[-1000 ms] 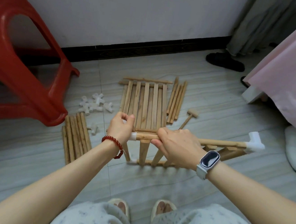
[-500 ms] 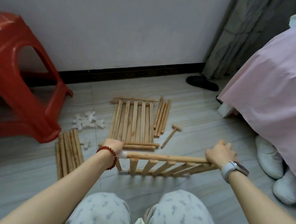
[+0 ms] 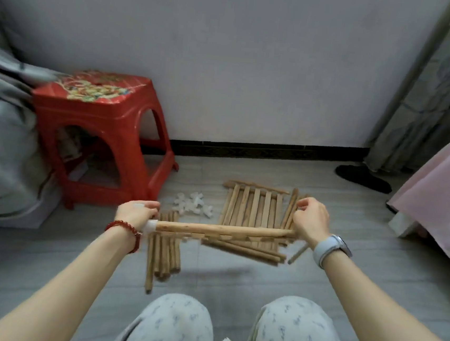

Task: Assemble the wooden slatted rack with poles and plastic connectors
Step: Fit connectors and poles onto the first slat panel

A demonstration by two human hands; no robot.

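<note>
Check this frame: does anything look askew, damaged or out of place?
Nothing looks damaged. The slatted panel is held level off the floor, left hand at its white connector, right hand at the other end. One pole lies apart, askew.

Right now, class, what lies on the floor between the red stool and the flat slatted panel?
In the head view, a small pile of white plastic connectors lies between the red stool and the slatted panel.

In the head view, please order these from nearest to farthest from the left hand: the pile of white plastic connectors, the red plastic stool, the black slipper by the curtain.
From the left hand:
1. Pile of white plastic connectors, just to its right on the floor.
2. Red plastic stool, behind it to the left, by the wall.
3. Black slipper, far right, beside the curtain.
</note>
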